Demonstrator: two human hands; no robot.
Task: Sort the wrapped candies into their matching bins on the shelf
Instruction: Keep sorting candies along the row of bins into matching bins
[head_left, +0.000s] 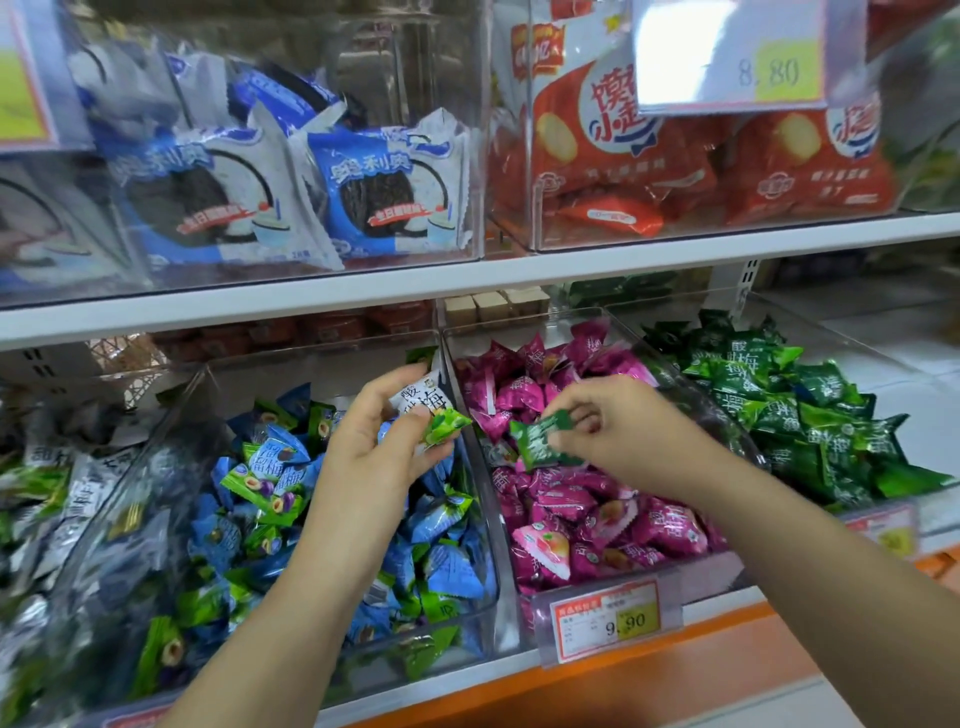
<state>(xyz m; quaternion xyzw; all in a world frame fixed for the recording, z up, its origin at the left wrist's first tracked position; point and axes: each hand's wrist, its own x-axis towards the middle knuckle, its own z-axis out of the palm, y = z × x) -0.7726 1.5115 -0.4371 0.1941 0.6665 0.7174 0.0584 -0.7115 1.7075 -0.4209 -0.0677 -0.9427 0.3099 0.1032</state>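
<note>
- Left hand (374, 441): fingers curled round a white-and-lime wrapped candy (428, 413), held over the blue-candy bin (491, 613). One piece or two, cannot tell.
- Right hand (618, 431): thumb and fingertips pinch one dark green candy (540, 441) above the pink-candy bin (719, 571).
- Four sorts in a row on the lower shelf: silver-wrapped candies (67, 483), blue, pink, and a heap of dark green candies (810, 421).
- One price tag (608, 621), 9.90, on the pink bin's front.

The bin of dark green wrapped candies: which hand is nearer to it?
Right. The right hand, pinching a dark green wrapped candy, is over the bin of pink candies beside the green bin; the left hand, holding a white candy, is farther, over the blue candies.
</note>
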